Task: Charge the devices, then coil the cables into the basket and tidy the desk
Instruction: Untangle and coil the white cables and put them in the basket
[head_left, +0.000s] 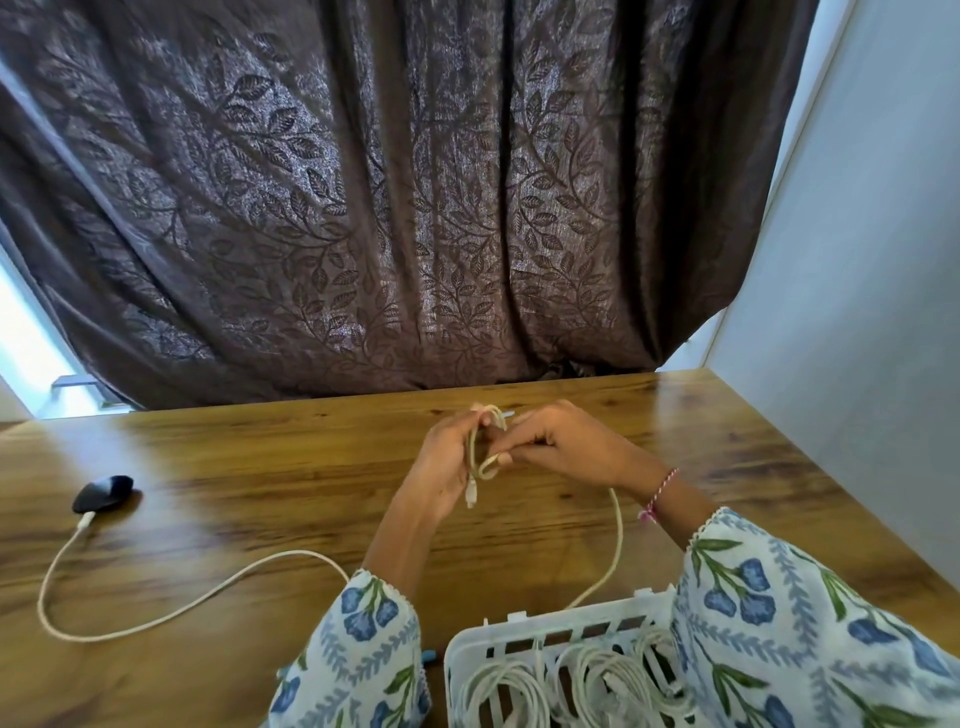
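My left hand (447, 462) grips a half-wound cable (480, 457) above the desk (260, 467), fingers curled round the loops; my right hand (556, 441) pinches the strand, its tail trailing down toward the basket (467, 654) at the near edge, which holds other coils. If the pinch slackens, I judge the loops could spring open, or the tail could snag the basket rim. A second cable (156, 613) is plugged into the black device (101, 493), well to my left.

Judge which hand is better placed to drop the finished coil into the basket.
Probably the left. The left hand grips the coil, while the right hand only pinches the loose strand that trails down by the white basket, so it is busy winding. The basket sits below both hands.
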